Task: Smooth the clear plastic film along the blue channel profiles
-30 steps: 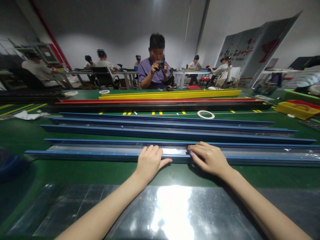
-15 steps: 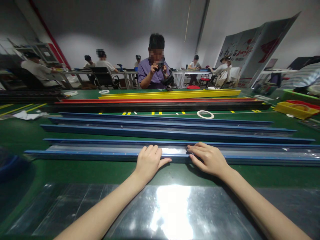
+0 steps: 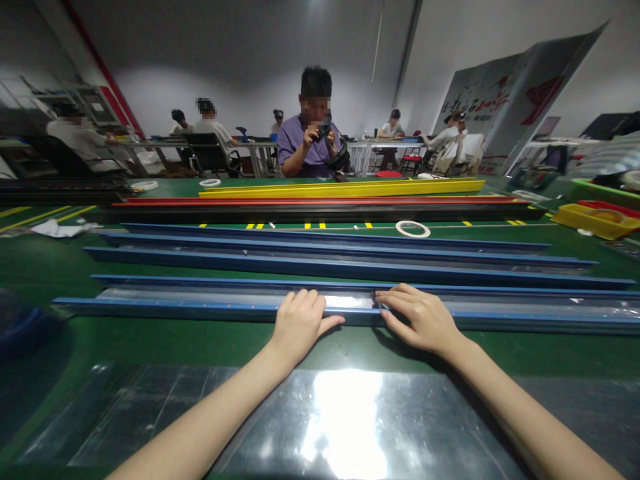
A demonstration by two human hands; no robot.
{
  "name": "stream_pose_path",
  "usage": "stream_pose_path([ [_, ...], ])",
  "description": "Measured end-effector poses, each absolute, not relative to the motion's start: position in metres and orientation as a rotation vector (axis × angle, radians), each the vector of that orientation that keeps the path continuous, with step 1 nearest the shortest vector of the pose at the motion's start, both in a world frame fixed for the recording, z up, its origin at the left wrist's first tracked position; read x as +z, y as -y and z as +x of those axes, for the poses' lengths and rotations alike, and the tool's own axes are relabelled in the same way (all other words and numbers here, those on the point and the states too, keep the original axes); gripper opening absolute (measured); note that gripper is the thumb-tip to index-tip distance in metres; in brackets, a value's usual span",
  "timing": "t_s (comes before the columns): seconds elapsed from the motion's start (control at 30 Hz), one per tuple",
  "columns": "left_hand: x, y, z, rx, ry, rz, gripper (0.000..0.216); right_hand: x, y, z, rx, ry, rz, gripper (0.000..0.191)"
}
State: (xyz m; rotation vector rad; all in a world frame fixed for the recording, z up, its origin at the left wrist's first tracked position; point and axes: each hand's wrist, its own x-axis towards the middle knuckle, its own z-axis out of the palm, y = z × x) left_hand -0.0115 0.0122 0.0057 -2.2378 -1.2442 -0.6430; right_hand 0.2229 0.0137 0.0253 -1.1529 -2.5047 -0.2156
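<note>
Fingers of the left hand [image 3: 299, 323] drape over the nearest blue channel [image 3: 360, 317], those of the right hand [image 3: 423, 317] bend inside, grip impossible to tell; it lies toward the near edge of the green table [image 3: 225, 343], likely stiff, light, best taken by both rims

Over by the far wall, a grey banner [image 3: 510, 100] is carrying a slanting line of dark and red characters [image 3: 477, 105], though they're blurring too much for me to be reading any.
</note>
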Motion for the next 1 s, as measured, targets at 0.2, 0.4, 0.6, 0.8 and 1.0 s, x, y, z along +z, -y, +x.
stream_pose_path([
  [0.2,0.0054,-0.0121,-0.0111,-0.639,1.247,-2.244,0.040,0.0258,-0.0137,0.2230,-0.207,2.526,-1.151,0.030],
  [0.4,0.0055,-0.0122,-0.0115,-0.632,1.251,-2.250,0.040,0.0263,-0.0137,0.2228,-0.209,2.546,-1.146,0.032],
  [0.6,0.0057,-0.0123,-0.0116,-0.633,1.246,-2.251,0.040,0.0274,-0.0138,0.2228,-0.203,2.550,-1.135,0.033],
  [0.8,0.0056,-0.0125,-0.0115,-0.628,1.245,-2.250,0.040,0.0290,-0.0135,0.2228,-0.205,2.579,-1.135,0.034],
  [1.0,0.0060,-0.0123,-0.0114,-0.619,1.254,-2.256,0.041,0.0294,-0.0131,0.2231,-0.219,2.592,-1.095,0.034],
])
